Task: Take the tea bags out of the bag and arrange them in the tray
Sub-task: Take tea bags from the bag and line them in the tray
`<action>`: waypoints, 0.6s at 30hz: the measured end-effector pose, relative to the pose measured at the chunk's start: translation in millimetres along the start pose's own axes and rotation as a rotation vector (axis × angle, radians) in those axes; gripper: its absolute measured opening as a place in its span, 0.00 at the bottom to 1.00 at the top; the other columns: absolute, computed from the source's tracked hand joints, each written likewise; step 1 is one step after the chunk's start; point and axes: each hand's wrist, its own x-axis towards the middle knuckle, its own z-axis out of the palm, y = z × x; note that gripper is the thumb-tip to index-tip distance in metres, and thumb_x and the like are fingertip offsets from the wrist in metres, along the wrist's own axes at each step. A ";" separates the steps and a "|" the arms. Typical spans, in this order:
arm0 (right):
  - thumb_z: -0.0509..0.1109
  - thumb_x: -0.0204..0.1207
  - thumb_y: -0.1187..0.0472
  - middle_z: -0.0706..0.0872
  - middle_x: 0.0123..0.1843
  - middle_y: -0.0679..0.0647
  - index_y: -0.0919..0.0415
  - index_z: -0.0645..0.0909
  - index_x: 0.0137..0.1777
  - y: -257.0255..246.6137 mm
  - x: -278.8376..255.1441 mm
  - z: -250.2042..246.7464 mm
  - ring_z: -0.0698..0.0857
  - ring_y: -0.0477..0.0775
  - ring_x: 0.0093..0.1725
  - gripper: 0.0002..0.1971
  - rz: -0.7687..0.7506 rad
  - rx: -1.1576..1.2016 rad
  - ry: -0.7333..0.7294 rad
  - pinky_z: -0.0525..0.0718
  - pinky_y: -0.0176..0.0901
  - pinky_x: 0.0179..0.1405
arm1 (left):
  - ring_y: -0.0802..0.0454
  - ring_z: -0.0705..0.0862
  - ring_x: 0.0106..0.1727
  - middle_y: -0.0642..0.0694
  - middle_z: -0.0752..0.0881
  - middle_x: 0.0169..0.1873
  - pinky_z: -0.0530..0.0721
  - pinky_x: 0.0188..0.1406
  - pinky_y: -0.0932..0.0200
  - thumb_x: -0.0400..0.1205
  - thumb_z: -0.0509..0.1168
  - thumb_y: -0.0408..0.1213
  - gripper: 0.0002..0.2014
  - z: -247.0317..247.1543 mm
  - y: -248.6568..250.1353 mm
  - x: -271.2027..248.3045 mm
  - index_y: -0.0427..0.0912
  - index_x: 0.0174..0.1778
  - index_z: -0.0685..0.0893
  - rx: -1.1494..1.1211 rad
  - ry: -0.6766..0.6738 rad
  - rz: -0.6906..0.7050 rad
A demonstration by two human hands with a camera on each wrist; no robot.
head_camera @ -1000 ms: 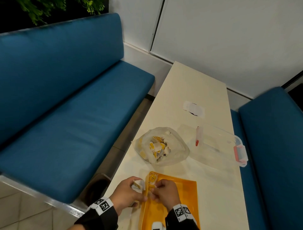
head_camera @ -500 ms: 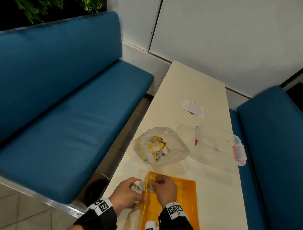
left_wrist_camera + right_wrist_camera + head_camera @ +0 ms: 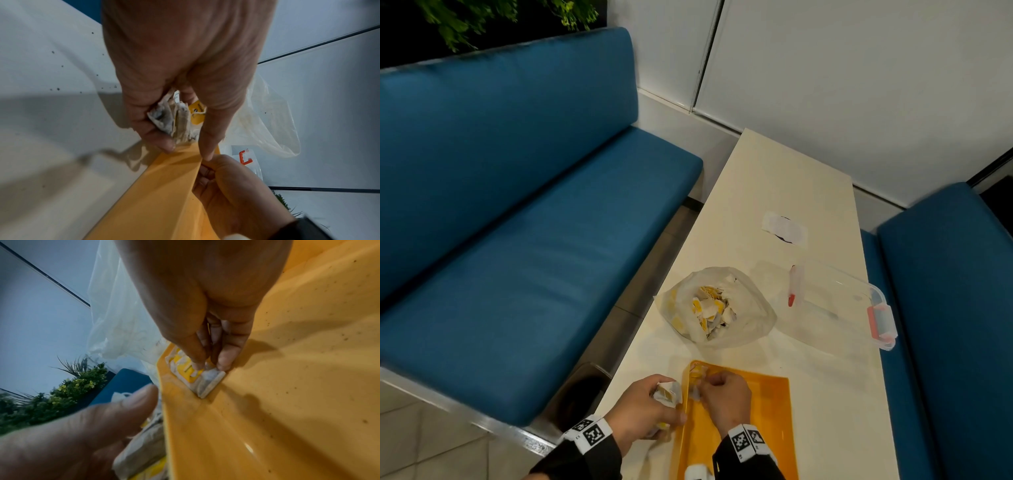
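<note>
The right hand (image 3: 207,308) is pinching one flat white-and-yellow paper tea bag (image 3: 195,374) btwn thumb and fingertips, fingers curled, pressing it down in the far-left corner of the shallow orange plastic tray (image 3: 767,404). The bag is lying directly under those fingertips, touching the tray floor, its long axis running along the tray's left wall, w/ a yellow tag on top. So the coming move probably turns on letting go w/o dragging it off the wall.

The left hand (image 3: 650,404) is sitting just left of the tray, outside its left rim, fingers curled round a small stack of white paper tea bags (image 3: 174,120); its forefinger is reaching over to the rim, near the right hand's knuckles. It's the nearer hand for feeding the next bag across.

The crumpled clear plastic bag (image 3: 717,305) w/ the remaining tea bags is lying on the cream table (image 3: 774,185), just beyond the tray's far edge.
</note>
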 end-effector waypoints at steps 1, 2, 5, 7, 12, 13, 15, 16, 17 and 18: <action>0.77 0.71 0.58 0.90 0.33 0.47 0.52 0.86 0.33 -0.1 -1.5 -3.4 0.88 0.48 0.38 0.06 0.000 -0.001 0.005 0.88 0.45 0.41 | 0.38 0.91 0.53 0.37 0.91 0.52 0.93 0.42 0.46 0.63 0.85 0.25 0.27 -0.8 1.8 -0.5 0.48 0.56 0.90 0.007 -0.004 0.006; 0.76 0.72 0.58 0.90 0.34 0.46 0.52 0.86 0.35 -0.4 -3.3 -8.0 0.88 0.47 0.38 0.05 -0.012 0.001 0.017 0.88 0.44 0.41 | 0.37 0.90 0.54 0.37 0.91 0.52 0.94 0.43 0.47 0.65 0.85 0.24 0.27 -1.8 3.6 -1.0 0.49 0.57 0.89 0.014 -0.012 0.012; 0.76 0.75 0.59 0.88 0.40 0.43 0.51 0.85 0.42 -10.7 -17.7 -25.6 0.85 0.39 0.41 0.03 -0.169 0.029 0.028 0.79 0.27 0.33 | 0.36 0.89 0.54 0.38 0.90 0.54 0.94 0.45 0.48 0.68 0.81 0.20 0.28 -6.8 8.5 -2.6 0.51 0.60 0.87 0.008 -0.027 0.017; 0.78 0.73 0.59 0.87 0.42 0.42 0.47 0.85 0.42 -23.9 -32.9 -35.6 0.85 0.42 0.41 0.05 -0.361 0.086 -0.044 0.79 0.26 0.36 | 0.38 0.88 0.55 0.38 0.89 0.54 0.93 0.45 0.49 0.68 0.79 0.20 0.29 -8.5 11.7 -4.5 0.52 0.60 0.87 0.001 -0.024 0.039; 0.79 0.70 0.55 0.81 0.46 0.41 0.45 0.85 0.45 -44.0 -47.9 -31.5 0.83 0.44 0.44 0.07 -0.577 -0.029 -0.222 0.77 0.24 0.37 | 0.44 0.88 0.46 0.38 0.91 0.49 0.87 0.38 0.51 0.64 0.76 0.23 0.28 -7.8 17.2 -8.3 0.49 0.59 0.90 -0.040 -0.049 0.104; 0.79 0.70 0.56 0.81 0.47 0.42 0.45 0.85 0.45 -45.4 -47.1 -29.3 0.83 0.44 0.44 0.07 -0.575 -0.032 -0.220 0.77 0.24 0.38 | 0.46 0.87 0.43 0.39 0.91 0.47 0.85 0.36 0.53 0.65 0.76 0.22 0.27 -6.9 18.1 -9.4 0.49 0.58 0.91 -0.043 -0.053 0.111; 0.79 0.72 0.60 0.82 0.46 0.43 0.48 0.86 0.45 -46.5 -46.0 -24.9 0.83 0.43 0.44 0.06 -0.563 -0.018 -0.207 0.79 0.25 0.40 | 0.48 0.86 0.40 0.40 0.91 0.46 0.83 0.32 0.55 0.67 0.76 0.21 0.26 -6.0 19.4 -11.2 0.50 0.57 0.91 -0.038 -0.056 0.121; 0.78 0.73 0.61 0.82 0.46 0.43 0.49 0.87 0.45 -46.7 -46.0 -23.2 0.83 0.43 0.45 0.06 -0.560 -0.014 -0.199 0.79 0.25 0.40 | 0.48 0.86 0.41 0.40 0.91 0.46 0.83 0.32 0.55 0.68 0.76 0.21 0.26 -6.1 19.4 -11.5 0.51 0.57 0.92 -0.033 -0.059 0.122; 0.77 0.73 0.63 0.83 0.46 0.43 0.50 0.87 0.44 -46.5 -45.8 -22.1 0.83 0.43 0.45 0.06 -0.557 -0.008 -0.191 0.78 0.26 0.40 | 0.47 0.86 0.41 0.39 0.91 0.47 0.83 0.32 0.55 0.68 0.76 0.20 0.25 -6.1 19.9 -12.3 0.51 0.57 0.92 -0.033 -0.061 0.117; 0.77 0.74 0.64 0.84 0.45 0.43 0.49 0.87 0.43 -46.2 -45.3 -21.8 0.83 0.43 0.46 0.07 -0.553 0.004 -0.188 0.78 0.26 0.40 | 0.47 0.86 0.42 0.39 0.91 0.47 0.84 0.32 0.55 0.69 0.76 0.20 0.25 -6.5 20.2 -13.0 0.51 0.57 0.92 -0.036 -0.064 0.113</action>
